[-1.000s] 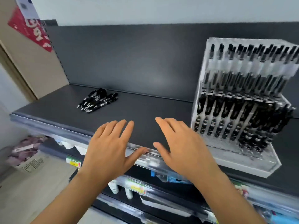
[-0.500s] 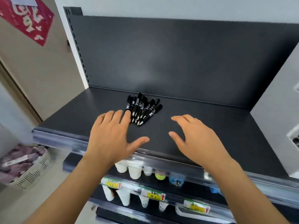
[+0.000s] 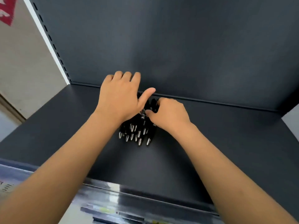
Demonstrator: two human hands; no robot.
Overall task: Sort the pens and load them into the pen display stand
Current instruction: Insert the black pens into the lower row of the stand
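Observation:
A heap of black pens (image 3: 137,131) with silver tips lies on the dark shelf (image 3: 226,151), close to the back panel, tips pointing toward me. My left hand (image 3: 120,97) lies over the far left part of the heap, fingers bent down behind it and thumb stuck out to the right. My right hand (image 3: 168,113) has its fingers curled onto the pens from the right side. The upper halves of the pens are hidden under both hands. Only a pale sliver of the pen display stand (image 3: 291,122) shows at the right edge.
The dark back panel (image 3: 178,46) rises right behind the pens. A shiny price rail (image 3: 113,193) runs along the shelf's front edge, with lower shelves blurred beneath. A beige wall (image 3: 24,70) lies left of the shelf upright.
The view has swung left and closer, and the display stand has slid almost out of frame. Both hands have reached forward from near the shelf's front edge onto the pen heap, fingers curling.

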